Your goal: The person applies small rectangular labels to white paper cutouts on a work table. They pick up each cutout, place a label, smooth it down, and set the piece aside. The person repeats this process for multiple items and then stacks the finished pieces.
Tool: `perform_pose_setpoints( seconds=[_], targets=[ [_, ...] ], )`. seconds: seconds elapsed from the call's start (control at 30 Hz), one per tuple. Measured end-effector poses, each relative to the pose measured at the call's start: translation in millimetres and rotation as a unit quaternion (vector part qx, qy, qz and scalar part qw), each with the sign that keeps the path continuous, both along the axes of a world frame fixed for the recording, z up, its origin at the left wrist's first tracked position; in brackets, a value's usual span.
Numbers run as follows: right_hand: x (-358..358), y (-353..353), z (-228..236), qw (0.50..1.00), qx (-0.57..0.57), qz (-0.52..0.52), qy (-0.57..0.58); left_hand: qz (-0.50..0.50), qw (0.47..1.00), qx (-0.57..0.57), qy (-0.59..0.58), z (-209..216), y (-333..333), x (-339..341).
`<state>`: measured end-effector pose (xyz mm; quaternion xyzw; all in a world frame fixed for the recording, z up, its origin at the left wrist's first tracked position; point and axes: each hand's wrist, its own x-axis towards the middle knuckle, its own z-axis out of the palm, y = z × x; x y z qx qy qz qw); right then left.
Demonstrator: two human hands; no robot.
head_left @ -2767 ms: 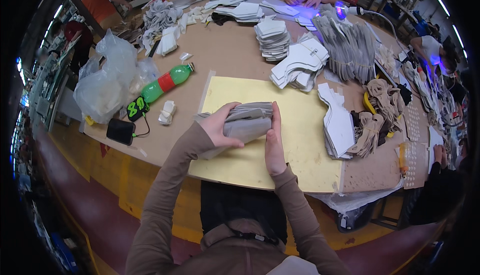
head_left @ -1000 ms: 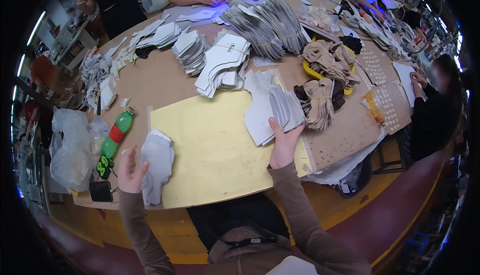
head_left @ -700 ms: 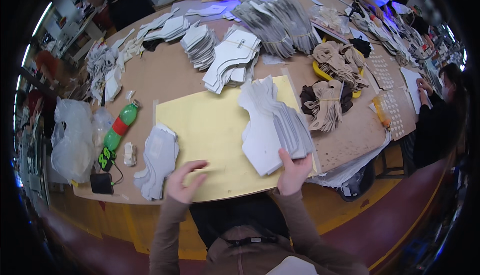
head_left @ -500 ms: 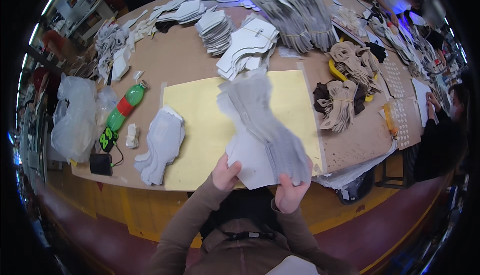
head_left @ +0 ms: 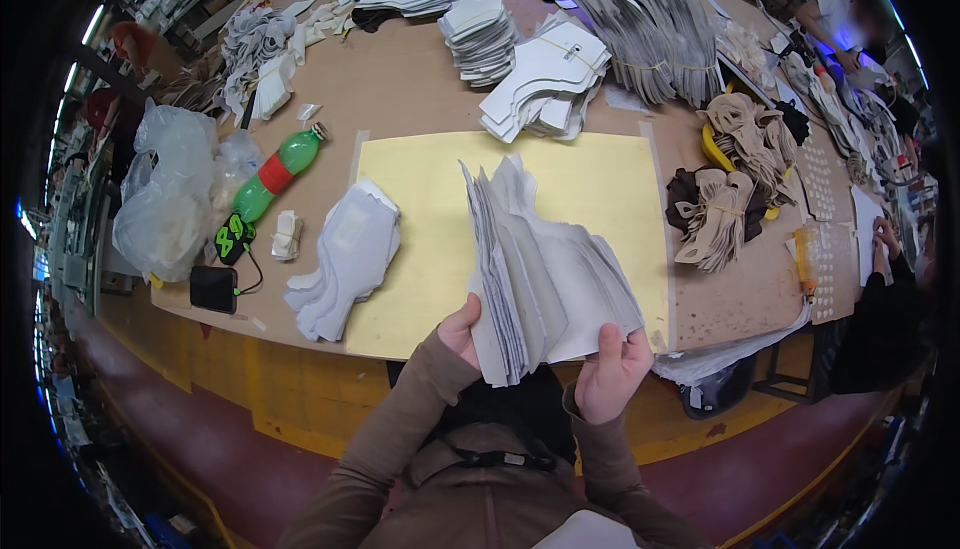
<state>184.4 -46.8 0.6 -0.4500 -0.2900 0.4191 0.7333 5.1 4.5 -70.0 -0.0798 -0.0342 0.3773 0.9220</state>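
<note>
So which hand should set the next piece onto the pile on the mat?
Left, probably. The left hand grips the stack on the side nearer the pile; the right hand supports the far edge.

Single head-worn fisheye, steeply down onto worktable (head_left: 420, 99), close.

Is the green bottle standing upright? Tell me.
No, the green bottle lies on its side on the table, beside the plastic bags.

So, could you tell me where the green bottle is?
The green bottle lies on the table's left side, between the clear plastic bags and the yellow mat.
</note>
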Motion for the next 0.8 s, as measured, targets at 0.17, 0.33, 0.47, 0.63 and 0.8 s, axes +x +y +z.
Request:
perform_pose_setpoints(
  seconds=[0.17,0.33,0.47,0.63,0.8],
  targets=[
    [4,-7,17,0.974,0.001,-0.037,-0.225,-0.018,1.0,-0.023,-0.005,-13,-5,-7],
    [13,-4,27,0.885,0.034,-0.052,-0.461,0.002,0.992,0.006,0.125,-1,-5,-6],
    [17,-1,18,0.881,0.056,-0.148,-0.445,0.01,0.966,0.078,0.246,7,-2,-4],
    [29,-1,15,0.952,0.033,-0.224,-0.207,0.028,0.971,0.077,0.225,1,4,-12],
    [44,3,21,0.98,0.061,-0.18,-0.061,0.028,0.976,0.057,0.207,7,9,-18]
  ],
)
